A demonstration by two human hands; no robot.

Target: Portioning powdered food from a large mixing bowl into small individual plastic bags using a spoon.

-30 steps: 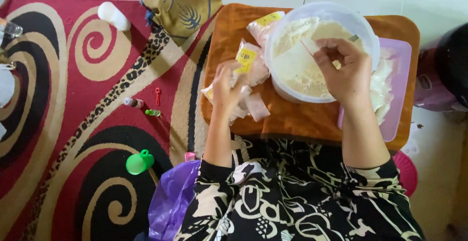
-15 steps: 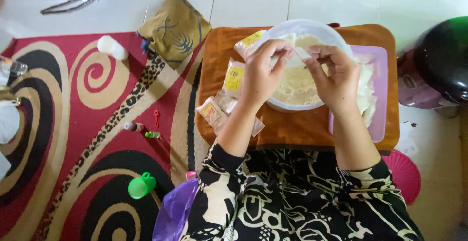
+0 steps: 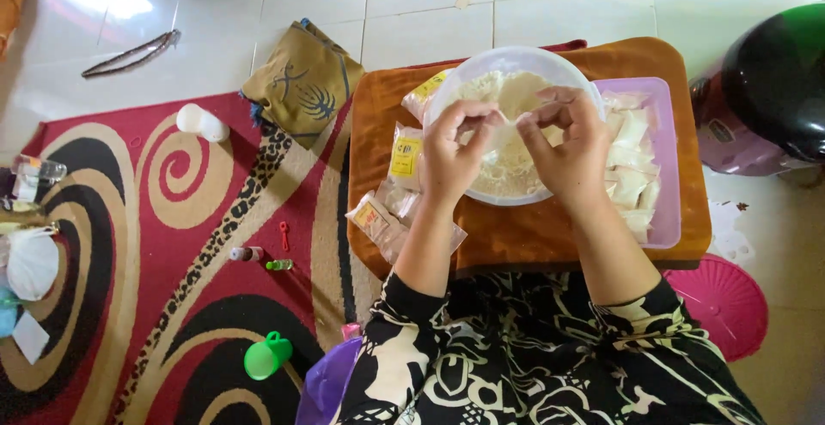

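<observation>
I see left hand (image 3: 454, 152) and right hand (image 3: 567, 146) pinching a thin white wrapper (image 3: 507, 120) over the round white plastic bowl (image 3: 481, 68); yellow-labelled clear packets (image 3: 404, 154) lie left on the orange tabletop (image 3: 533, 232).

Single head-worn view, looking steeply down from above the seated person. Faces forward over the lap onto the low orange counter (image 3: 524, 236) and white bowl (image 3: 516, 60), close in. Patterned red rug (image 3: 129, 305) left, tiled floor (image 3: 412, 4) beyond.
</observation>
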